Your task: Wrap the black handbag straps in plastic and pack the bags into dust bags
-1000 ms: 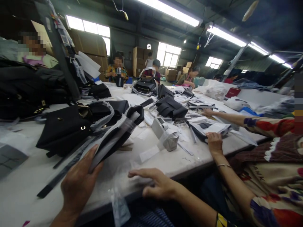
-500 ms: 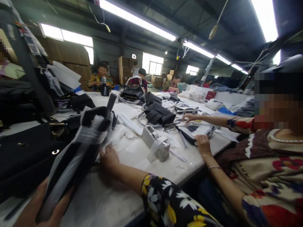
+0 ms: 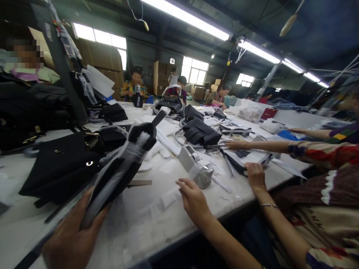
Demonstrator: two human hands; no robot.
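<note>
My left hand (image 3: 70, 239) grips the lower end of a black bag part wrapped in clear plastic (image 3: 120, 168), which slants up and away over the white table (image 3: 146, 220). My right hand (image 3: 193, 200) rests on the table with fingers bent, touching a white paper strip (image 3: 168, 198) beside a grey tape dispenser (image 3: 196, 166). I cannot make out whether the fingers pinch the strip.
A black handbag (image 3: 61, 164) lies at the left, more black bags (image 3: 200, 130) sit mid-table. A co-worker's hands (image 3: 254, 172) work on a wrapped piece at the right. Other people sit at the far end. Cardboard boxes (image 3: 162, 74) stand at the back.
My right hand drew back from the wrapped bag part to the paper strip by the tape dispenser. The view swung right and the wrapped part now sits more upright in my left hand.
</note>
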